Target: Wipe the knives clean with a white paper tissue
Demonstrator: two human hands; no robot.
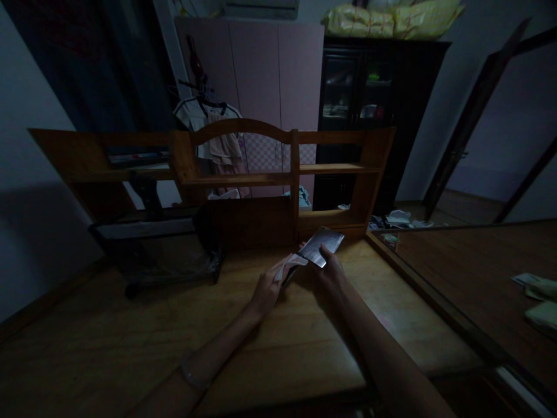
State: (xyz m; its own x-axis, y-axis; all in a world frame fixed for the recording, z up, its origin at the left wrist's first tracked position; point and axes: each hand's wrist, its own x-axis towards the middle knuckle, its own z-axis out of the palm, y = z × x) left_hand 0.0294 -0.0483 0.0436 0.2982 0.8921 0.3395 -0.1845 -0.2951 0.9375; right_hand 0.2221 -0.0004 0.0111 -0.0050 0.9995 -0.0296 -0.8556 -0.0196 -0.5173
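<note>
My right hand [331,269] grips a flat, shiny grey rectangular object [322,245], perhaps a tablet or a mirror, tilted above the wooden desk top [261,342]. My left hand [266,288] is closed on a crumpled white cloth or tissue [290,264] and presses it against the object's lower left edge. Both hands are near the back of the desk, in front of the wooden shelf unit [243,174]. The room is dim.
The shelf unit stands along the desk's back edge, with a dark object [148,194] in its left part. Behind it are a pink wardrobe [270,75], hanging clothes [213,130] and a dark cabinet [374,110]. A wooden surface [478,273] at right holds pale items [539,296].
</note>
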